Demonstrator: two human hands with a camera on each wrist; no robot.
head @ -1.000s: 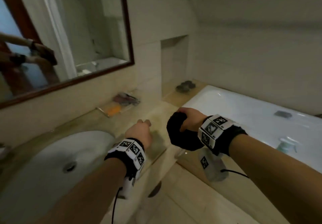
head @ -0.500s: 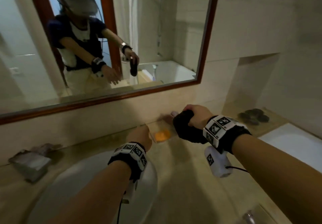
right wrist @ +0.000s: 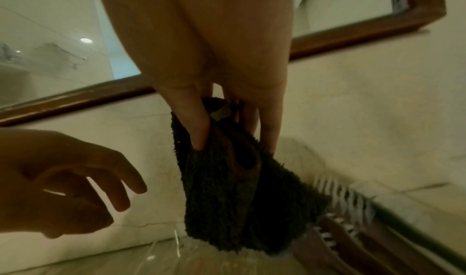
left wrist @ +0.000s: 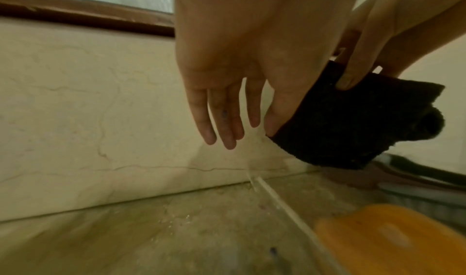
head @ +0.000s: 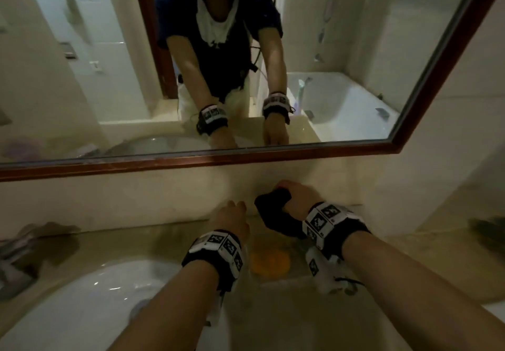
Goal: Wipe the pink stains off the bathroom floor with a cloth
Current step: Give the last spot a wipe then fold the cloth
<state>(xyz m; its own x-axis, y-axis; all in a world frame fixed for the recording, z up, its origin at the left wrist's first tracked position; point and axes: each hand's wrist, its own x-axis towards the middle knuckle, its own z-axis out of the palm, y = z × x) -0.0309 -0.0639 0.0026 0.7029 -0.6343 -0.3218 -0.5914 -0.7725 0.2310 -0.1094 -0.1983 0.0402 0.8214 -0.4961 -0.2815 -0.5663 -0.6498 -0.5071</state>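
A dark, fluffy cloth [head: 276, 215] hangs bunched from my right hand [head: 296, 196], which pinches its top edge above the back of the vanity counter. The right wrist view shows the cloth [right wrist: 242, 199] dangling from my fingers [right wrist: 191, 127] just over the counter. My left hand [head: 232, 218] hovers beside it with fingers straight and relaxed, holding nothing; in the left wrist view the left hand [left wrist: 227, 103] has its thumb close against the cloth [left wrist: 353, 127]. No floor and no pink stains are in view.
The beige stone counter [head: 273, 312] holds a white sink [head: 82, 309] at lower left and an orange soap [head: 270, 262] in a clear dish below my hands. A brush [right wrist: 345, 203] lies behind the dish. The framed mirror [head: 191, 156] fills the wall ahead.
My view has swung left from the bathtub to face the mirror squarely. Both hands have come closer to the wall over the soap dish, the right one still carrying the cloth.
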